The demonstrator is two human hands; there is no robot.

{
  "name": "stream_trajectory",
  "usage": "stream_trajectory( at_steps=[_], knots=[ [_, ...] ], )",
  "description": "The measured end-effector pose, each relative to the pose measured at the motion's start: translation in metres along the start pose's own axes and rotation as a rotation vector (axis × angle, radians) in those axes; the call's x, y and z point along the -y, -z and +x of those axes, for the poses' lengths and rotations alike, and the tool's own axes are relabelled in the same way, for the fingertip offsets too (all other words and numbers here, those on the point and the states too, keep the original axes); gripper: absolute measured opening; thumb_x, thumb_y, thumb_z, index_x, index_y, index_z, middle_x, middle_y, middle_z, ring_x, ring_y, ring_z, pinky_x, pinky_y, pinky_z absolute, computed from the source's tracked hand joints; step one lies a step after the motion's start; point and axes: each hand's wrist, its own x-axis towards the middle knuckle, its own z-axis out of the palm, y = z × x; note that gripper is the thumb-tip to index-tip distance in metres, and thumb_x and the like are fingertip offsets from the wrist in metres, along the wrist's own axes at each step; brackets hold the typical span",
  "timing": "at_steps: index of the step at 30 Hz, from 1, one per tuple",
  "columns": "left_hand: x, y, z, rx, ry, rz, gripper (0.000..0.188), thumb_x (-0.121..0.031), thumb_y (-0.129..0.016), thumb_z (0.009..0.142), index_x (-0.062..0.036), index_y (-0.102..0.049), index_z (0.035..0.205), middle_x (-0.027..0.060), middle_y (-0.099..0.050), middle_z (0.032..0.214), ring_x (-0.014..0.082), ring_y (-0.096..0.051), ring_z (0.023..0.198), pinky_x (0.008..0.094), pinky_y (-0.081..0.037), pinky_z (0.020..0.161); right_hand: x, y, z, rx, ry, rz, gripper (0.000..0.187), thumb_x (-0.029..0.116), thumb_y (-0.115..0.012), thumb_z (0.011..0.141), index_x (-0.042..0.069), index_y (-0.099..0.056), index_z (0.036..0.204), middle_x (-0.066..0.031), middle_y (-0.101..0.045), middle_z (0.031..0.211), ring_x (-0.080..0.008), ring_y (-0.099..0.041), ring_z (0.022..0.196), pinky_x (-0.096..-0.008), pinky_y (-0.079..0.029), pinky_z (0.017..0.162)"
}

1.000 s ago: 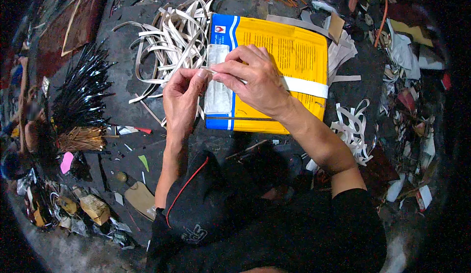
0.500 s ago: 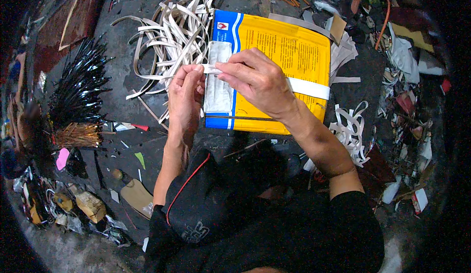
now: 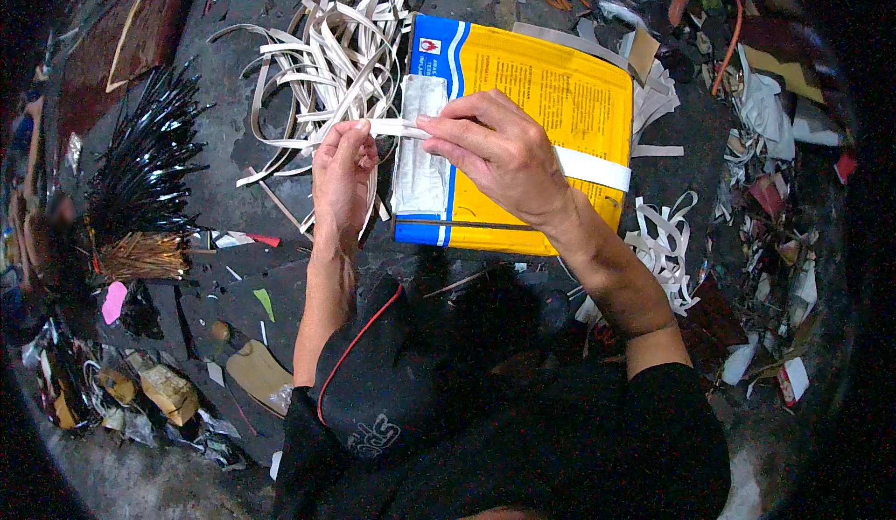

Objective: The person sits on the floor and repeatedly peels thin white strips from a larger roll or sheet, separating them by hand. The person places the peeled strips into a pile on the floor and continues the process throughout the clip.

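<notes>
Both hands pinch one flat white paper strip [image 3: 397, 129]: the left hand [image 3: 341, 179] grips its free end, the right hand [image 3: 495, 151] presses it mid-length; its long axis runs rightward across the yellow-and-blue printed sack [image 3: 551, 91]

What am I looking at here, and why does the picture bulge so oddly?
There is no machine here: a person wears a wide fisheye camera on the head, looking down at their own two hands, so straight edges bend near the rim. The left hand and the right hand each pinch a white strip and hold it between them. It runs on across a yellow and blue bag lying flat on the dark floor. Beyond the hands lies a heap of loose strips; at the left, a bundle of dark sticks. Paper scraps litter the right side. The dark shape at the bottom is the person's own clothing.
</notes>
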Motion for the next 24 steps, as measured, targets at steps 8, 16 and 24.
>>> stream_trajectory(
  at_steps=[8, 16, 24],
  knots=[
    [-0.009, 0.0, -0.006, 0.018, 0.054, -0.43, 0.022, -0.023, -0.057, 0.093, -0.0029, -0.056, 0.102, 0.0028, -0.059, 0.084, 0.0095, -0.052, 0.074, 0.0233, -0.043, 0.069, 0.002, -0.003, -0.001, -0.014, 0.04, -0.125, 0.025, 0.012, -0.073, 0.072, 0.007, -0.068, 0.097, -0.0051, -0.057, 0.08, -0.0222, -0.056, 0.072, -0.0335, -0.047, 0.062],
    [-0.017, -0.039, -0.024, 0.0, 0.005, 0.045, 0.014, -0.019, -0.063, 0.091, -0.0047, -0.061, 0.091, -0.0014, -0.057, 0.073, 0.0053, -0.053, 0.067, 0.0176, -0.038, 0.06, -0.001, -0.002, -0.001, -0.016, 0.0, -0.038, 0.026, 0.012, -0.073, 0.073, 0.007, -0.067, 0.098, -0.0067, -0.057, 0.08, -0.0229, -0.057, 0.074, -0.034, -0.049, 0.066],
    [-0.014, -0.006, -0.007, 0.012, 0.086, -0.025, 0.012, -0.015, -0.065, 0.089, -0.0034, -0.06, 0.087, 0.0006, -0.057, 0.071, 0.006, -0.052, 0.064, 0.0183, -0.04, 0.058, 0.002, -0.003, -0.002, -0.019, -0.007, -0.013, 0.027, 0.009, -0.075, 0.073, 0.007, -0.069, 0.098, -0.0059, -0.059, 0.082, -0.0211, -0.059, 0.075, -0.0318, -0.05, 0.065]
  ],
)
